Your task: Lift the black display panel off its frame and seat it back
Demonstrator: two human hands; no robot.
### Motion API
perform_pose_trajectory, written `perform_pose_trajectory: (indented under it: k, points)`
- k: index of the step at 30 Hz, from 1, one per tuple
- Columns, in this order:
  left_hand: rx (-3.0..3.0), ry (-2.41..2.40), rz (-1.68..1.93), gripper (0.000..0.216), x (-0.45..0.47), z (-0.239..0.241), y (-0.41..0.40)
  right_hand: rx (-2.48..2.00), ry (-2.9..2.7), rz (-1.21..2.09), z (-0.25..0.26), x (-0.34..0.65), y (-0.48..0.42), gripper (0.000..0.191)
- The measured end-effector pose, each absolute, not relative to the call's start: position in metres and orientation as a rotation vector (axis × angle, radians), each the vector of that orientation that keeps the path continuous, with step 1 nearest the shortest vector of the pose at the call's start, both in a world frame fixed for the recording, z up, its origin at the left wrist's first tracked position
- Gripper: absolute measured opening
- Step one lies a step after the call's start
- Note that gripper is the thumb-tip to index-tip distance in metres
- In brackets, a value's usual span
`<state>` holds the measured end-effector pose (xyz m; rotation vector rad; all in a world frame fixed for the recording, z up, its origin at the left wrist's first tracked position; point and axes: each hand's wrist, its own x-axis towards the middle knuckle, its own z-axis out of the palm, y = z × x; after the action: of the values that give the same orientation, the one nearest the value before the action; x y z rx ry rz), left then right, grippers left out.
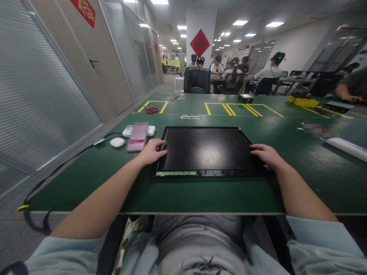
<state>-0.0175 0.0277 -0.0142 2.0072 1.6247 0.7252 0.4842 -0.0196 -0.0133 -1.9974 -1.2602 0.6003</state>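
A flat black display panel (208, 149) lies on the green table in front of me, with a thin dark frame and a pale green strip (176, 173) along the left part of its near edge. My left hand (151, 151) grips the panel's left edge, fingertips resting on its border. At the opposite side, my right hand (266, 154) grips the right edge, fingers curled over the border. What lies under the panel is hidden, and both thumbs show only in part.
Left of the panel are a phone (137, 137) and a white rounded object (117, 142). Red-handled scissors (151, 110) lie farther back on the green table (206, 198). A white roll (348, 148) lies at right; a co-worker's arm (348, 91) shows beyond. A black chair (197, 79) stands opposite.
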Motion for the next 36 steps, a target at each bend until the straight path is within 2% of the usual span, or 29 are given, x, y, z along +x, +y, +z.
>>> perform_pose_trajectory:
  k: [13, 18, 26, 36]
  points:
    - [2.040, 1.672, 0.740, 0.055, -0.017, -0.006, 0.025, -2.001, -1.382, 0.491, -0.020, 0.494, -0.015, 0.031]
    - [2.082, 1.664, 0.716, 0.050, -0.014, -0.006, 0.024, -1.969, -1.320, 0.537, -0.024, 0.494, -0.014, 0.040]
    - [2.133, 1.682, 0.688, 0.050, -0.017, -0.014, 0.029, -1.934, -1.202, 0.616, -0.029, 0.497, -0.013, 0.042]
    - [2.170, 1.651, 0.683, 0.052, -0.019, -0.014, 0.031, -1.979, -1.270, 0.558, -0.024, 0.492, -0.014, 0.033]
